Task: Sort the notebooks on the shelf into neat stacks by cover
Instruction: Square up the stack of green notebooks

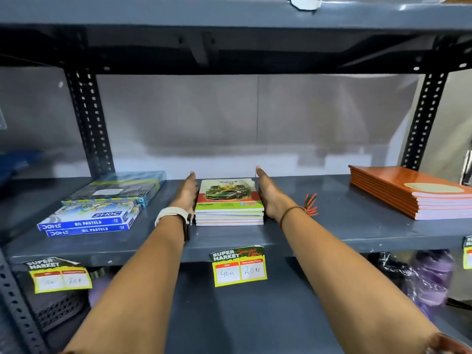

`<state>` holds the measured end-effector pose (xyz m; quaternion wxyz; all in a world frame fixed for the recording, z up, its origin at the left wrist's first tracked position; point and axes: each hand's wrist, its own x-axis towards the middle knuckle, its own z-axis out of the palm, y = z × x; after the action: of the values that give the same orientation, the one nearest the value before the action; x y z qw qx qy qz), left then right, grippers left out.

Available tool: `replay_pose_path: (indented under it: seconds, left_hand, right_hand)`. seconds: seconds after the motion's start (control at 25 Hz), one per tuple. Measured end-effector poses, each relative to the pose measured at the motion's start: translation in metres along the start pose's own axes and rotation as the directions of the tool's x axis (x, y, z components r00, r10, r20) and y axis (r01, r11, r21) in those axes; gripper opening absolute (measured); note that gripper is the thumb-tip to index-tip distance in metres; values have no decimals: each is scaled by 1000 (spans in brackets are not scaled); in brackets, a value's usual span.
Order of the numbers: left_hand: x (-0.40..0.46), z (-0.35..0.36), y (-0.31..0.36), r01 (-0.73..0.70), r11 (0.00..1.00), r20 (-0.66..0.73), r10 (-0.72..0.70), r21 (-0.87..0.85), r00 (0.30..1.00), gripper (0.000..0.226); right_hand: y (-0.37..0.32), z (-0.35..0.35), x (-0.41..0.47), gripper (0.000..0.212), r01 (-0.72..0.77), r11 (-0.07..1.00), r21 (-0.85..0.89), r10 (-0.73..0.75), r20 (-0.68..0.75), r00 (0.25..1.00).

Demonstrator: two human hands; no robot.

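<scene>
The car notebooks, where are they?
In the head view, the car notebooks sit stacked mid-shelf, between the left hand and right hand, with oil pastel boxes left and orange notebooks right.

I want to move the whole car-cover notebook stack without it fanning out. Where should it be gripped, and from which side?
Grip the car-cover notebook stack by its two long side edges, coming from the front, as the left hand and right hand flank it now. It lies flat with loose page edges forward, so squeezing both sides probably keeps the notebooks aligned.

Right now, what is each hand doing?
Left hand: open, flat against the left side of the car notebooks.
Right hand: open, flat against their right side.
</scene>
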<state>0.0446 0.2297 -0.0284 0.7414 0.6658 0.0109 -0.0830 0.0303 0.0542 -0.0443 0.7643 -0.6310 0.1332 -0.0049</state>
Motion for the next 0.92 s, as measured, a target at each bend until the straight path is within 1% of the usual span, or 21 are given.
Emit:
replay_pose_path:
  seconds: [0.08, 0.12, 0.16, 0.24, 0.28, 0.32, 0.36, 0.44, 0.52, 0.6, 0.64, 0.72, 0.76, 0.84, 0.92]
  left_hand:
    - [6, -1, 2, 45, 998, 39, -43, -37, 998, 69]
    - [6, -1, 2, 56, 997, 64, -53, -48, 997, 72]
    - [8, -1, 1, 57, 997, 87, -52, -48, 995, 75]
    - [8, 0, 4, 32, 999, 105, -35, 32, 994, 79]
    - [11, -1, 4, 37, 998, 113, -43, 52, 993, 79]
    - [14, -1, 3, 46, 998, 121, -51, 45, 991, 79]
    - [15, -1, 3, 77, 997, 137, -77, 4, 988, 79]
    - [17, -1, 3, 123, 990, 163, -111, -64, 980, 81]
    - [19, -3, 1, 136, 987, 154, -122, -82, 980, 82]
    - [19, -5, 1, 143, 984, 146, -128, -103, 981, 81]
    - [19, -5, 1, 144, 983, 131, -129, -110, 983, 81]
    - [20, -4, 0, 153, 979, 139, -134, -136, 981, 77]
    - [16, -4, 1, 153, 974, 131, -131, -166, 983, 75]
    - [13, -4, 2, 135, 978, 97, -121, -160, 988, 73]
    - [1, -5, 4, 122, 978, 89, -108, -170, 990, 72]
  right_hand:
    - [14, -12, 60, 127, -24, 996, -90, 21, -33, 999]
    - [23, -20, 97, 137, -35, 994, -101, 32, -29, 999]
    - [29, -26, 124, 140, -39, 993, -107, 35, -37, 999]
    - [29, -24, 128, 141, -47, 995, -86, 46, -19, 999]
    - [25, -18, 109, 143, -54, 997, -62, 54, 6, 999]
    - [23, -15, 103, 148, -75, 995, -65, 76, -1, 997]
    - [13, -5, 71, 150, -87, 995, -49, 87, 5, 996]
    - [5, 6, 39, 145, -90, 994, -56, 89, -15, 996]
    - [3, 5, 37, 136, -88, 994, -59, 88, -5, 996]
    - [4, 5, 35, 141, -105, 994, -34, 104, -19, 994]
    - [2, 6, 32, 135, -120, 993, -17, 119, -25, 993]
    - [3, 5, 28, 100, -93, 995, 22, 93, -7, 996]
    - [2, 5, 20, 96, -82, 997, 9, 82, -1, 997]
    - [3, 2, 15, 92, -82, 997, -8, 82, 11, 997]
    - [4, 1, 8, 83, -72, 997, -23, 73, 24, 997]
